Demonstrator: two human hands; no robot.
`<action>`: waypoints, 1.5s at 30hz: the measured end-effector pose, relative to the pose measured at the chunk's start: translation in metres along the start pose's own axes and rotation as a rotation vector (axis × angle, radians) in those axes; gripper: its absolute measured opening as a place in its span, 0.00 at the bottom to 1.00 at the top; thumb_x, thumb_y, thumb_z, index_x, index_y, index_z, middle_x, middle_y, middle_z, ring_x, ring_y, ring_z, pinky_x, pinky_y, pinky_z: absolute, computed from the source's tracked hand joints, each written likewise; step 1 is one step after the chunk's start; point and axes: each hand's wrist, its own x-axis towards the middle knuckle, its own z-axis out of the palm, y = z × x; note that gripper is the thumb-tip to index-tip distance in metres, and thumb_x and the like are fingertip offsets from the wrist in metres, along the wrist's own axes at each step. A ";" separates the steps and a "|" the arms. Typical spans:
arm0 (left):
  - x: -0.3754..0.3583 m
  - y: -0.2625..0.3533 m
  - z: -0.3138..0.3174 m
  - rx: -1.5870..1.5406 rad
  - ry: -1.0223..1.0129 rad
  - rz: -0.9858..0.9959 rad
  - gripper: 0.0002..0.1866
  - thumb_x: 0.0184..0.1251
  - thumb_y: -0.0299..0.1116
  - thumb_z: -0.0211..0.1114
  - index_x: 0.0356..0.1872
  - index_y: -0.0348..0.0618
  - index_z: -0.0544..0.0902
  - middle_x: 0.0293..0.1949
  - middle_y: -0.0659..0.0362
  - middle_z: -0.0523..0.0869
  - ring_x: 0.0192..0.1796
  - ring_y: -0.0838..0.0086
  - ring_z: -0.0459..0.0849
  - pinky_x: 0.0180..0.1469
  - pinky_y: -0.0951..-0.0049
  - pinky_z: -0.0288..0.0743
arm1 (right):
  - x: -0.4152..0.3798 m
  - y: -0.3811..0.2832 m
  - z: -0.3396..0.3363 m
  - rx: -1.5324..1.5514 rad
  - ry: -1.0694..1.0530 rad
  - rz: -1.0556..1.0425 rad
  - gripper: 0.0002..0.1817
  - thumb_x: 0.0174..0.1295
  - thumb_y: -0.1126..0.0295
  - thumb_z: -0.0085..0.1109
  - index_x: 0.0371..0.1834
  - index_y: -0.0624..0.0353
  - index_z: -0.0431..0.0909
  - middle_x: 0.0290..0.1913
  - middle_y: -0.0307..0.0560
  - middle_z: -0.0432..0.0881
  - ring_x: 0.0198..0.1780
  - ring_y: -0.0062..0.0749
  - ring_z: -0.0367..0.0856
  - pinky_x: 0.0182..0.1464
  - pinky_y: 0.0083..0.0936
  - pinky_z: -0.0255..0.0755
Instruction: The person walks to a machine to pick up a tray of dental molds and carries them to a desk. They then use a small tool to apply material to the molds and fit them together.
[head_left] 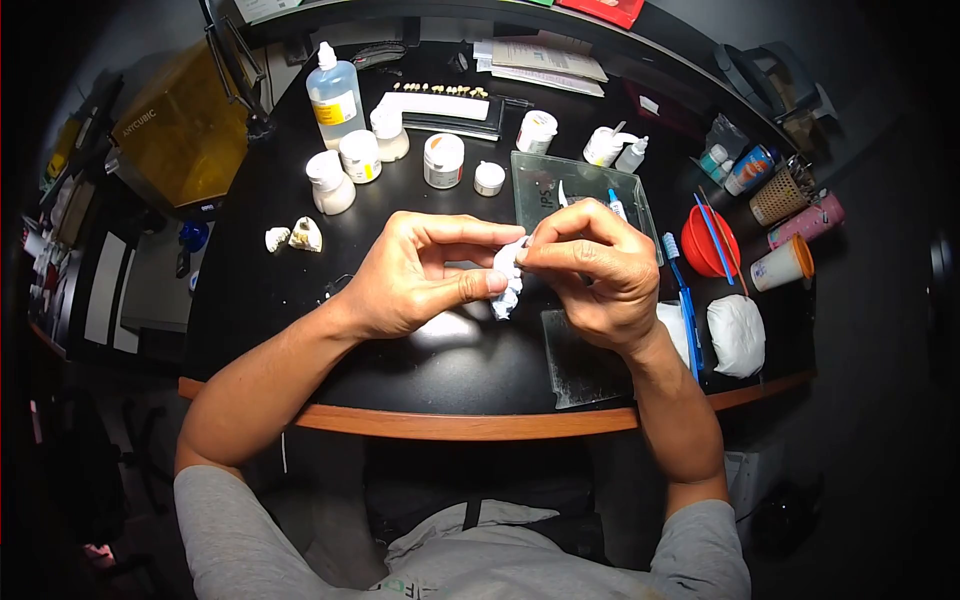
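Above the black desk [440, 380], my left hand [425, 275] grips a small, pale bluish-white piece [507, 290] with a bumpy surface between thumb and fingers. My right hand [600, 265] is pinched at the upper end of this piece, its thumb and index finger pressed together; whatever else they hold is too small to make out. Both hands meet at the piece, which hangs slightly tilted. A glass slab [632, 205] lies behind my right hand, and a darker plate [575, 380] lies below it.
White jars [443, 162] and a liquid bottle [334, 100] stand behind the hands. Two cast pieces [306, 235] lie at left. To the right are a red bowl [712, 242], a blue-handled brush [690, 320], a white cup [780, 265] and a white bundle [736, 337].
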 end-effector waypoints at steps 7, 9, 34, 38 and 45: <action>0.001 0.001 0.001 -0.012 -0.002 -0.034 0.24 0.68 0.26 0.78 0.63 0.33 0.85 0.50 0.53 0.92 0.50 0.76 0.89 0.54 0.73 0.86 | -0.001 0.004 -0.003 -0.043 -0.023 -0.020 0.21 0.48 0.90 0.71 0.42 0.54 0.94 0.39 0.43 0.85 0.38 0.29 0.87 0.39 0.25 0.84; 0.001 0.003 0.001 -0.013 -0.008 -0.092 0.24 0.67 0.24 0.77 0.64 0.33 0.85 0.53 0.52 0.90 0.52 0.74 0.89 0.56 0.73 0.86 | -0.003 0.007 -0.002 -0.049 -0.027 -0.045 0.21 0.47 0.89 0.71 0.42 0.53 0.94 0.39 0.43 0.84 0.39 0.29 0.87 0.39 0.25 0.84; 0.002 0.006 0.002 0.044 0.036 0.007 0.25 0.61 0.12 0.75 0.60 0.29 0.79 0.57 0.47 0.85 0.62 0.63 0.87 0.63 0.60 0.89 | -0.002 0.001 0.000 -0.077 -0.009 0.065 0.09 0.53 0.84 0.77 0.36 0.61 0.90 0.38 0.47 0.89 0.36 0.30 0.89 0.38 0.22 0.82; 0.002 0.004 0.005 0.073 0.084 0.073 0.25 0.59 0.10 0.75 0.58 0.30 0.78 0.55 0.50 0.83 0.63 0.62 0.86 0.61 0.61 0.91 | -0.004 -0.001 0.001 0.045 -0.031 0.183 0.07 0.59 0.83 0.71 0.39 0.63 0.91 0.43 0.51 0.91 0.40 0.30 0.92 0.42 0.23 0.83; 0.001 0.000 0.010 0.139 0.151 0.131 0.25 0.56 0.11 0.79 0.54 0.33 0.79 0.54 0.53 0.81 0.61 0.65 0.86 0.61 0.61 0.92 | -0.009 -0.004 0.006 0.240 -0.015 0.396 0.06 0.62 0.80 0.72 0.42 0.62 0.91 0.45 0.48 0.90 0.43 0.24 0.89 0.41 0.19 0.84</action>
